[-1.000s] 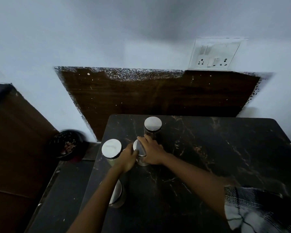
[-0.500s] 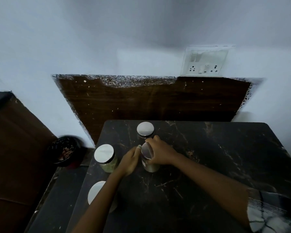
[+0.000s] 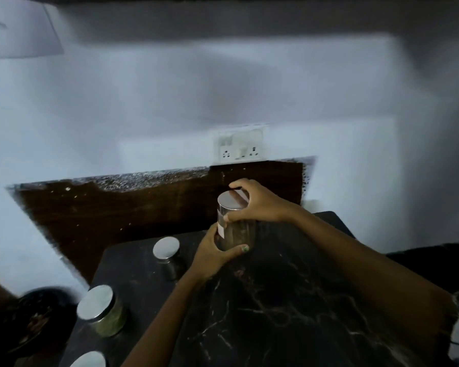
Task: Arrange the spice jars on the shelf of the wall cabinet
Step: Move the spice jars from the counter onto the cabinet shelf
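Spice jar [image 3: 233,223] off the table [image 3: 276,313]: your left hand [image 3: 212,254] cups its base, right hand [image 3: 260,205] fingers curl round its lid.

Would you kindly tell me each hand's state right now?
Left hand: grips the clear steel-lidded spice jar low.
Right hand: grips it near its lid.
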### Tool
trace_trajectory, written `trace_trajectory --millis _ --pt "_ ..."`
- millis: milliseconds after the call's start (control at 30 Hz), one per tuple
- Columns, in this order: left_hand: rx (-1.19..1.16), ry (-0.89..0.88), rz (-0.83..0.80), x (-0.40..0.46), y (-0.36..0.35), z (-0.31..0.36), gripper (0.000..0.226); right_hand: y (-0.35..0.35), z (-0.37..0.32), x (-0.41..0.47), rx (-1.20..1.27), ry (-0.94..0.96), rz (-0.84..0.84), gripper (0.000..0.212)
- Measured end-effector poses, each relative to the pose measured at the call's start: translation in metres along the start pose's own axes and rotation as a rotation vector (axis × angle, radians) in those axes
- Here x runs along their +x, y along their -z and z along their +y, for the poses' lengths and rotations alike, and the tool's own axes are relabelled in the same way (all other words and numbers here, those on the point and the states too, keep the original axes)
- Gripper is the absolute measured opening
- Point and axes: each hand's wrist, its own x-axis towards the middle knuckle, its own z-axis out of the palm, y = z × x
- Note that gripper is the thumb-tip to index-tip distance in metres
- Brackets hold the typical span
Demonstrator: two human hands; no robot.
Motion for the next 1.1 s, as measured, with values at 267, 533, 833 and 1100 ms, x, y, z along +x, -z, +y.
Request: trace_trajectory --millis 267,533,833,1100 --pt "0.172 -0.100 0.367 0.015 -0.044 0.056 0.090 0.042 -0.016 -0.026 0.070 0.047 0.280 0.091" --pt "0.034 -0.170 0.100 0.021 -0.045 0.076 0.092 0.082 -0.019 -0.045 0.326 0.047 0.205 0.097" --pt "0.064 -0.264 0.212 0.017 -0.061 0.099 0.097 0.094 -0.019 -0.064 0.403 0.081 0.297 0.090" --pt "-0.004 -0.380 0.228 0.009 -0.056 0.116 0.089 0.103 -0.028 -0.070 0.625 0.130 0.256 0.087"
